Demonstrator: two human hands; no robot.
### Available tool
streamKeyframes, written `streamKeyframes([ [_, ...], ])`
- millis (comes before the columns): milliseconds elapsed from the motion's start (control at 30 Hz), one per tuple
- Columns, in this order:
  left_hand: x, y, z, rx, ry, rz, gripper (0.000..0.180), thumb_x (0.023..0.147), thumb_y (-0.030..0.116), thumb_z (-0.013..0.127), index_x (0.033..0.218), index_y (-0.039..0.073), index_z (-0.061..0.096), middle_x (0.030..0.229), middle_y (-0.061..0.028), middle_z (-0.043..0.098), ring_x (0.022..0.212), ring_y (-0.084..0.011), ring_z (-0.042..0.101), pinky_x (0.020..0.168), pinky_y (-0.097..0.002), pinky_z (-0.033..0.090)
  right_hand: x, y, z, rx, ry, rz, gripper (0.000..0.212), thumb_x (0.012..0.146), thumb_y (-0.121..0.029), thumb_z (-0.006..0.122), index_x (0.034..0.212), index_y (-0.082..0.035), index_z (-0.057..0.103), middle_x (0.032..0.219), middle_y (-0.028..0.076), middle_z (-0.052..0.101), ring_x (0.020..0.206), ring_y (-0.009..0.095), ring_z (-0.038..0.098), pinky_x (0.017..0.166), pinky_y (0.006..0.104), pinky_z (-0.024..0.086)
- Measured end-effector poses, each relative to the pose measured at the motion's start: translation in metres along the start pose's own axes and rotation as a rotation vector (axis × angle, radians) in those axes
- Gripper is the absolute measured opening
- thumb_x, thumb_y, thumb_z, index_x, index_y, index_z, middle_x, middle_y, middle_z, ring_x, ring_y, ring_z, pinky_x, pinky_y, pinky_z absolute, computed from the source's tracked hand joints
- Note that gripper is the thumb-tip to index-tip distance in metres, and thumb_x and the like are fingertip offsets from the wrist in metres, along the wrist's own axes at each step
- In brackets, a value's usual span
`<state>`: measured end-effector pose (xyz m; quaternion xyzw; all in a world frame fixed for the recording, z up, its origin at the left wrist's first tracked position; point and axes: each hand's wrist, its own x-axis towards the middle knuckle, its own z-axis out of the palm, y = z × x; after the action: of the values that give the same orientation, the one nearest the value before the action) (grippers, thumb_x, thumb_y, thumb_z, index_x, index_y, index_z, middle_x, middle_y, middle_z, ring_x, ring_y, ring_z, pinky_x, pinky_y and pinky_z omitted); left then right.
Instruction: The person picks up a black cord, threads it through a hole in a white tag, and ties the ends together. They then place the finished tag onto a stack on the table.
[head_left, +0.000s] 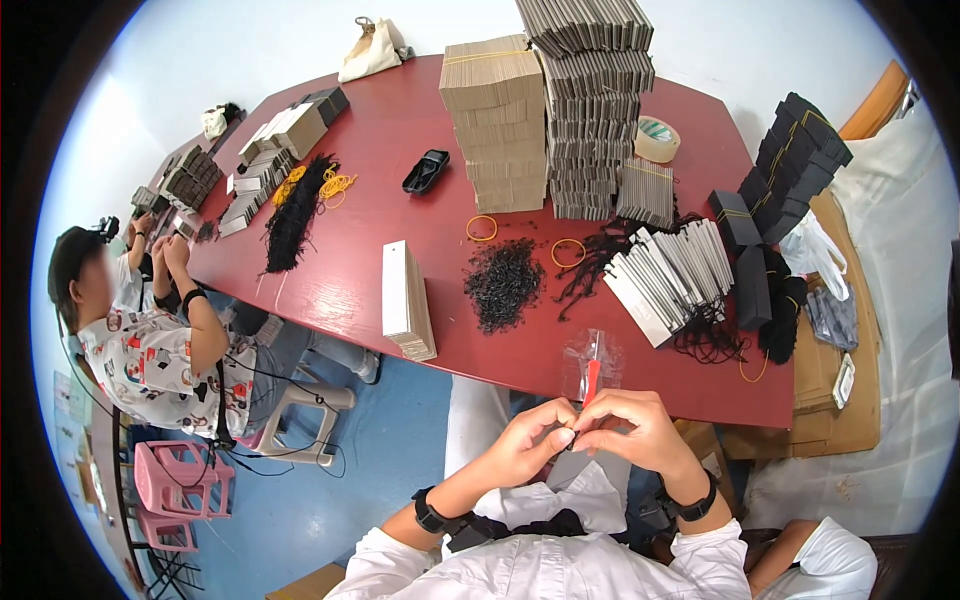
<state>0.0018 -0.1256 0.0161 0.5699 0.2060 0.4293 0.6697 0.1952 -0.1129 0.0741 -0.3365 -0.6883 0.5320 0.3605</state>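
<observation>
My left hand (532, 440) and my right hand (637, 428) meet in front of my body, just off the table's near edge. Both are closed, thumbs and fingertips pinched together around one spot. A tiny dark bit shows between the fingertips, too small to name. Just beyond them, a red-handled tool (592, 378) lies by a clear plastic bag (575, 365) at the table edge. Farther in is a loose heap of small black pieces (503, 285). To its left stands a block of stacked white cards (402, 300); to its right, white cards with black cords (675, 280) lie fanned out.
Tall stacks of brown-grey cards (495, 120) rise on the red table (380, 110). Black boxes (795, 165) and a tape roll (656, 140) stand at right. A black tray (426, 171) and black cords (295, 225) lie left. Another person (165, 350) sits at left, near pink stools (180, 480).
</observation>
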Motion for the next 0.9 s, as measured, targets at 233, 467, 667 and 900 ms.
streamKeyframes([
  [233,0.000,-0.002,0.001,-0.141,-0.014,0.005,0.022,0.100,0.023,0.047,0.099,0.002,0.052,0.095,-0.0044,0.050,0.093,-0.0132,0.052,0.086,-0.0310,0.041,0.001,0.002,0.001,0.105,-0.003,0.066,0.007,0.085,0.000,0.066,0.091,0.003,0.065,0.083,0.008,0.067,0.070,0.014,0.068,0.060,0.0235,0.054],
  [467,0.000,-0.002,0.000,-0.190,-0.043,0.002,0.022,0.100,0.024,0.047,0.098,0.002,0.052,0.095,-0.0047,0.052,0.093,-0.0138,0.052,0.086,-0.0312,0.041,0.003,0.003,-0.001,0.092,-0.045,0.050,0.005,0.085,0.001,0.065,0.090,0.003,0.064,0.080,0.008,0.067,0.067,0.013,0.067,0.059,0.0234,0.054],
  [667,0.001,0.003,0.002,-0.204,-0.043,-0.013,0.021,0.101,0.022,0.046,0.099,0.002,0.051,0.096,-0.0057,0.055,0.096,-0.0144,0.054,0.089,-0.0316,0.042,0.003,0.001,-0.002,0.016,-0.059,0.038,0.005,0.085,-0.001,0.065,0.089,0.001,0.063,0.079,0.007,0.066,0.066,0.012,0.066,0.057,0.0230,0.052],
  [900,0.000,0.001,0.005,-0.125,0.069,-0.040,0.020,0.101,0.022,0.047,0.099,0.002,0.051,0.094,-0.0051,0.055,0.093,-0.0122,0.054,0.085,-0.0292,0.044,0.007,-0.001,-0.006,-0.064,-0.102,0.045,0.006,0.088,-0.004,0.064,0.090,-0.001,0.060,0.080,0.005,0.061,0.064,0.010,0.061,0.055,0.0237,0.050],
])
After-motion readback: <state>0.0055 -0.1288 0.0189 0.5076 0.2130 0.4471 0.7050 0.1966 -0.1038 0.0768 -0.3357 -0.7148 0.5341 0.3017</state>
